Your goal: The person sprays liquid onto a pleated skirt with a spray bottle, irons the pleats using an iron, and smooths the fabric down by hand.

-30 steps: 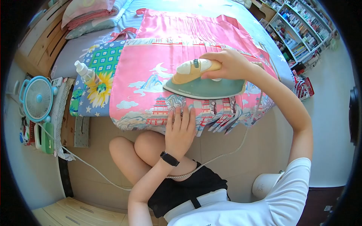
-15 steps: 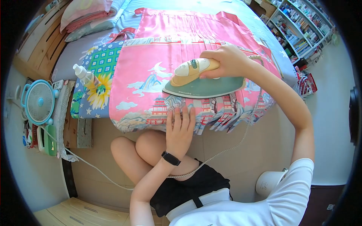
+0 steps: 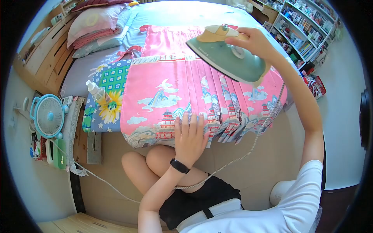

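Observation:
My right hand (image 3: 254, 43) grips the yellow handle of a green-and-cream steam iron (image 3: 229, 58). The iron is held up above the cloth and tilted, its nose pointing left. Below it lies a pink pleated skirt (image 3: 151, 81) printed with pagodas, clouds and mountains, spread over the bed's near edge. My left hand (image 3: 190, 136) rests flat on the skirt's lower border, fingers stretched out, beside the narrow pleats. The iron's braided cord (image 3: 252, 149) hangs from its rear and loops down across my lap.
A white spray bottle (image 3: 96, 91) stands on the patterned blue-and-green cloth (image 3: 112, 70) left of the skirt. At the far left is a blue fan (image 3: 49, 116). Pillows (image 3: 97, 19) are piled by the wooden headboard (image 3: 50, 50). A bookshelf (image 3: 303, 31) fills the back right.
The iron has been lifted off the pleats, moving up and away from me, and is now tilted. My left hand stays on the lower border, its thumb now spread. The view has shifted slightly.

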### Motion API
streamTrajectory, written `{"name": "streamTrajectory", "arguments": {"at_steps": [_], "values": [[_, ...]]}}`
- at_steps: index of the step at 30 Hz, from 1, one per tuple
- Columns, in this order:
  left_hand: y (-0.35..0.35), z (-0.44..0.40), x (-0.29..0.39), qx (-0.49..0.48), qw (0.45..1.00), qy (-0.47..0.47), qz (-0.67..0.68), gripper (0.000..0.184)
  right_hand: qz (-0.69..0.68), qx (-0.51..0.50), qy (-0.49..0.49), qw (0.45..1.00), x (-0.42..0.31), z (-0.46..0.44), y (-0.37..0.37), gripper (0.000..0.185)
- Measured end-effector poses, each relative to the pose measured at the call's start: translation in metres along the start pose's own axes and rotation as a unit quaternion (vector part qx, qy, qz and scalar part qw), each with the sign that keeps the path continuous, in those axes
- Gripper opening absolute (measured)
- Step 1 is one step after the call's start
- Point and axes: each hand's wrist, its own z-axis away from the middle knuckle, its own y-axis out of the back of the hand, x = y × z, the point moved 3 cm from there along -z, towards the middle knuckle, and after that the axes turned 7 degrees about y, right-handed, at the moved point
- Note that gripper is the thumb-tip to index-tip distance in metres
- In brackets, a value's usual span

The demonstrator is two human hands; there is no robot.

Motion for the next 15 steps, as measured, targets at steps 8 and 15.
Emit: {"name": "streamTrajectory", "arguments": {"at_steps": [8, 15], "values": [[-0.034, -0.014, 0.043, -0.007, 0.998, -0.049, 0.049, 0.053, 0.131, -0.045, 0.03, 0.99, 0.03, 0.033, -0.012, 0.055], [-0.028, -0.009, 0.045, 0.01, 1.0, -0.014, 0.016, 0.056, 0.043, -0.109, 0.065, 0.991, 0.038, 0.045, -0.044, 0.06]]}}
